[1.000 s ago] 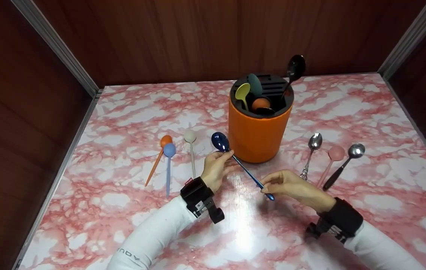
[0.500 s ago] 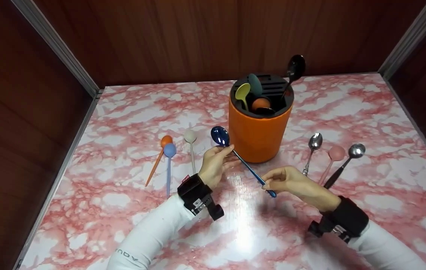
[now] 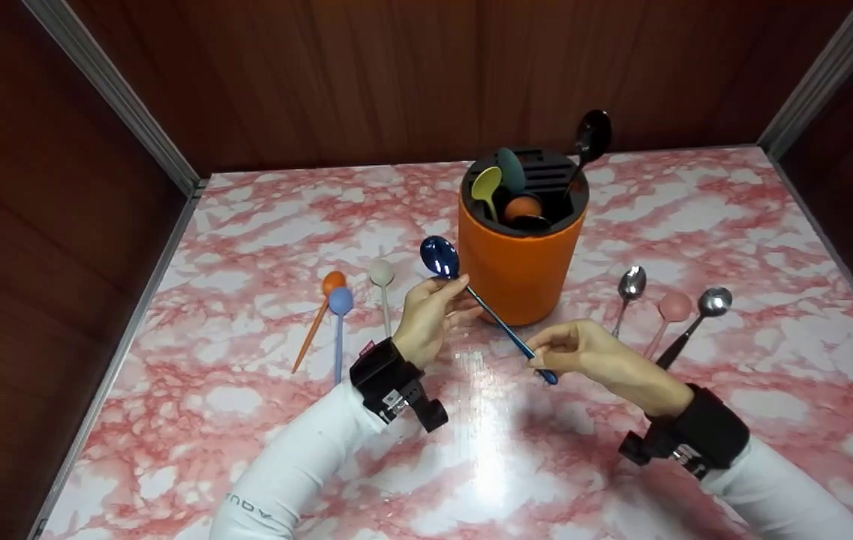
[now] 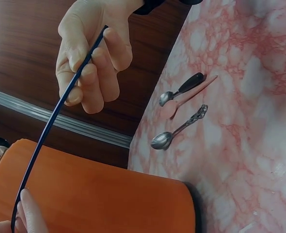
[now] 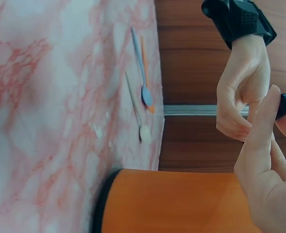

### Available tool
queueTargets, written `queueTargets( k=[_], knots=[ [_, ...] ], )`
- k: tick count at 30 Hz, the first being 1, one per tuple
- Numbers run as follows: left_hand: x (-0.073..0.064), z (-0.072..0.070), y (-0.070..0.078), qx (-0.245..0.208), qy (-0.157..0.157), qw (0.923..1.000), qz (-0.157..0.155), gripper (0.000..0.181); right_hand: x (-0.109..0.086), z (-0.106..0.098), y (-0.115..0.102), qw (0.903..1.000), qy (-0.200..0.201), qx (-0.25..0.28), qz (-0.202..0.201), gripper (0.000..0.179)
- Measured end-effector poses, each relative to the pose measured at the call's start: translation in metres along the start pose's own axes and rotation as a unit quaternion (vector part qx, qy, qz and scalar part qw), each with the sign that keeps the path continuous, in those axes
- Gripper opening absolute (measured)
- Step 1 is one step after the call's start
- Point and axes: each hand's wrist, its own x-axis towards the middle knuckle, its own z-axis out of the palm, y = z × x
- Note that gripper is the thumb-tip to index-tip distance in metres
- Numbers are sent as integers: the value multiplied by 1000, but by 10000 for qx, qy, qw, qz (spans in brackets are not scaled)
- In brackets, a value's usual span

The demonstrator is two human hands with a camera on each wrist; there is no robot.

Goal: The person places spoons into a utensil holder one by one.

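Note:
A shiny dark blue spoon (image 3: 500, 324) is held slantwise above the table, in front of an orange utensil holder (image 3: 520, 277). My left hand (image 3: 428, 315) pinches it just below the bowl, which points up and to the left. Near the handle's lower end, my right hand (image 3: 584, 356) pinches it between thumb and fingers. The left wrist view shows the spoon (image 4: 48, 124) edge-on, spanning both hands. In the right wrist view only the handle's end (image 5: 283, 107) shows past my fingers. A yellow spoon (image 3: 486, 185), a teal spoon (image 3: 511, 170) and a black spoon (image 3: 593, 136) stand in the holder.
On the left lie an orange spoon (image 3: 333, 282), a light blue spoon (image 3: 340, 301) and a pale grey spoon (image 3: 381, 272). To the right are an ornate silver spoon (image 3: 632, 284), a pink spoon (image 3: 674, 307) and a black-handled metal spoon (image 3: 714, 301). Wood-grain panels enclose the table.
Both hands have risen slightly in the head view, away from me, carrying the blue spoon with them. Both grips look the same. The spoons on the table and the holder have stayed put.

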Motion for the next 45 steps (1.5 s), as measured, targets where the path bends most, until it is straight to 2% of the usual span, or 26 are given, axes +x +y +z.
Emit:
queueTargets(
  k=[16, 27, 37, 45],
  knots=[
    [-4, 14, 25, -34, -147, 9998, 158, 5, -4, -2, -24, 9989, 329, -294, -155, 23],
    [-8, 21, 42, -135, -255, 9989, 373, 7, -6, -2, -40, 9979, 568, -296, -28, 31],
    [-9, 28, 57, -120, -366, 9981, 489, 7, -7, -2, -54, 9975, 634, -236, -220, 31],
    [-11, 36, 70, -149, -416, 9975, 547, 3, -10, -4, -64, 9955, 789, -451, -280, 30]
  ],
)
